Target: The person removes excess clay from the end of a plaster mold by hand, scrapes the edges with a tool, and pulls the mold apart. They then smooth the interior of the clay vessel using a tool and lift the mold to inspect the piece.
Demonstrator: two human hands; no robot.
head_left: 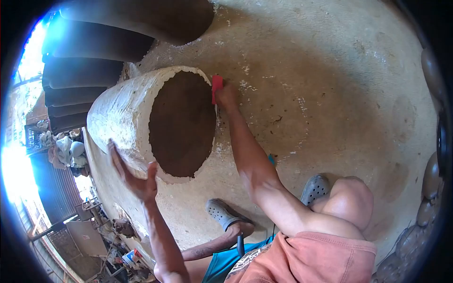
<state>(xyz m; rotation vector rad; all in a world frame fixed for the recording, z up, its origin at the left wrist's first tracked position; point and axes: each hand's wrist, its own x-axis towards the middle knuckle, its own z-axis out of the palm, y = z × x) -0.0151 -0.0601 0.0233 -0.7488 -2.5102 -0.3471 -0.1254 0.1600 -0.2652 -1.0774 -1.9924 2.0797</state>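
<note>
A large white, rounded, plaster-like mould (120,111) stands on the floor, with a rough chipped rim and a dark brown inside (181,125). My right hand (227,96) is closed round a small flat red piece, perhaps a scraper (217,88), held right at the edge of the rim. Its lower end overlaps the white edge in this view. On the other side, my left hand (137,181) is open, thumb apart from the fingers, against or close beside the outer wall near the rim.
Several dark, rounded forms (89,70) stand in a row behind the mould. The concrete floor (302,108) carries white marks and crumbs. My feet in grey clogs (219,212) are close to the mould. Brown rounded pots (430,174) line the right edge; clutter (68,153) lies at left.
</note>
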